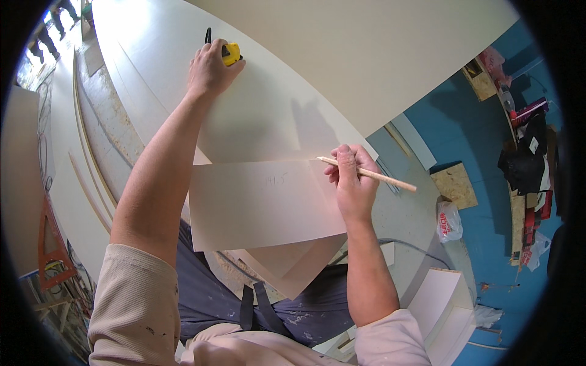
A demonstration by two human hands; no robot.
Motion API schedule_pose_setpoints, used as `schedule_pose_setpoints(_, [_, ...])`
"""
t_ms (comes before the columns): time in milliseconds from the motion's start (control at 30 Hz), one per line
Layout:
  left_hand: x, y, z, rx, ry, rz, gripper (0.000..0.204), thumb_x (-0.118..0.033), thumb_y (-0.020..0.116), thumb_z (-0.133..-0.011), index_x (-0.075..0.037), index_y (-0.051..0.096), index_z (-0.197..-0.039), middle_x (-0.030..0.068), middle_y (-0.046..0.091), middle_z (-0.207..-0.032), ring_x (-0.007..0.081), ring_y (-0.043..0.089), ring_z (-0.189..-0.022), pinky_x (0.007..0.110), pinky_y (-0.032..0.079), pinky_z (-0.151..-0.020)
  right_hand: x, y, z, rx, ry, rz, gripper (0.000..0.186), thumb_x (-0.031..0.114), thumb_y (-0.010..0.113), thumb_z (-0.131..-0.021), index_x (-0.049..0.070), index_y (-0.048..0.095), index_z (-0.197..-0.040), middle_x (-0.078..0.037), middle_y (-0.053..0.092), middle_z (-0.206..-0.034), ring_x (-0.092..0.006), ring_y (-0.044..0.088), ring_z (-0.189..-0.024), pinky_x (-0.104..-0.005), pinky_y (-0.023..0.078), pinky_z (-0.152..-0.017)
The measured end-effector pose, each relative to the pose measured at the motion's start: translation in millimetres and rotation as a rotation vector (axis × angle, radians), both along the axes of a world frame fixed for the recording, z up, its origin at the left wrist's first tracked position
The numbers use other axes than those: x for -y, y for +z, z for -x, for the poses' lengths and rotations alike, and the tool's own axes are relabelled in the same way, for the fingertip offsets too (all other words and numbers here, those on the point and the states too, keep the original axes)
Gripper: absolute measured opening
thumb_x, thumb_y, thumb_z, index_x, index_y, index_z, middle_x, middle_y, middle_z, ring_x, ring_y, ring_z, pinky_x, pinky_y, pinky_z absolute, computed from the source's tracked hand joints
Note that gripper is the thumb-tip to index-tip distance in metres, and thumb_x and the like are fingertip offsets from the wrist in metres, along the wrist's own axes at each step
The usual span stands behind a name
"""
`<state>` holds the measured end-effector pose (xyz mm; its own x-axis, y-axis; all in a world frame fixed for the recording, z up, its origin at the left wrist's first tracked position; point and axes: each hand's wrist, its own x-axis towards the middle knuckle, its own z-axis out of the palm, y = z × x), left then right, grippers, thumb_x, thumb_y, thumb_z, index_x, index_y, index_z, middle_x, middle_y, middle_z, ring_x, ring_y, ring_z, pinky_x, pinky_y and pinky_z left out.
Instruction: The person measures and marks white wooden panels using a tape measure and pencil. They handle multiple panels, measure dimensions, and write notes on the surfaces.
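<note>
My left hand [210, 68] is closed round a yellow and black tape measure [231, 53] with a dark strap, on the far part of a large white panel [256, 91]. In my right hand [353, 177] is a light wooden pencil [372, 175], its tip pointing left near the far edge of a smaller pale board [262, 207]. That board lies across the near end of the panel and has faint pencil writing on it. Whether a tape blade is drawn out I cannot tell.
Another large panel [390, 49] rises at the far right. Against the blue wall [452, 128] are a cluttered shelf [525, 201], a square wood offcut [455, 185] and a plastic bag [449, 221]. Long strips [85, 146] lie at left, and people's legs [46, 39] show far left.
</note>
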<state>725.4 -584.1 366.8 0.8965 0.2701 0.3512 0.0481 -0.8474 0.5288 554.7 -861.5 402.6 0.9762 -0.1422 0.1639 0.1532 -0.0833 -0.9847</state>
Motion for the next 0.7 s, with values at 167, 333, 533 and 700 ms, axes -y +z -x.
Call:
schedule_pose_setpoints(167, [1.3,-2.3,-1.6,0.049,-0.006,-0.018,0.059,-0.041,0.074,-0.08,-0.011,0.057,-0.128,0.0159,0.061,-0.122,0.0324,0.057,-0.118,0.042,0.043,-0.104,15.7,0.1,0.2,0.009,0.054,0.23,0.027,0.019,0.07,-0.095,0.004,0.055,-0.077,0.001,0.058,-0.065,-0.0039,0.051,-0.061,-0.0208,0.039,-0.055])
schedule_pose_setpoints(333, [-0.7,-10.5,-6.0,0.095,0.016,-0.026,0.058,-0.04,0.075,-0.08,-0.011,0.057,-0.127,0.0169,0.062,-0.121,0.0338,0.058,-0.116,0.044,0.045,-0.103,14.8,-6.3,-5.0,0.015,-0.006,0.157,0.024,0.014,0.069,-0.093,0.005,0.054,-0.076,0.001,0.059,-0.067,-0.0037,0.049,-0.062,-0.0218,0.04,-0.056])
schedule_pose_setpoints(533, [-2.5,-8.3,-5.0,0.104,0.008,-0.032,0.056,-0.04,0.076,-0.08,-0.01,0.058,-0.125,0.0167,0.063,-0.119,0.0339,0.058,-0.115,0.043,0.045,-0.102,15.0,-7.0,-8.3,0.027,0.014,0.191,0.022,0.019,0.068,-0.095,0.003,0.057,-0.086,-0.001,0.062,-0.072,-0.0067,0.054,-0.063,-0.0239,0.045,-0.058])
schedule_pose_setpoints(700, [7.8,-15.1,-20.5,0.121,-0.085,0.012,0.053,-0.038,0.077,-0.079,-0.008,0.061,-0.119,0.0186,0.065,-0.111,0.0342,0.063,-0.103,0.043,0.051,-0.091,21.7,1.2,0.9,0.063,0.01,0.309,0.024,0.025,0.061,-0.1,0.001,0.062,-0.1,-0.008,0.069,-0.081,-0.0135,0.068,-0.074,-0.0275,0.054,-0.068])
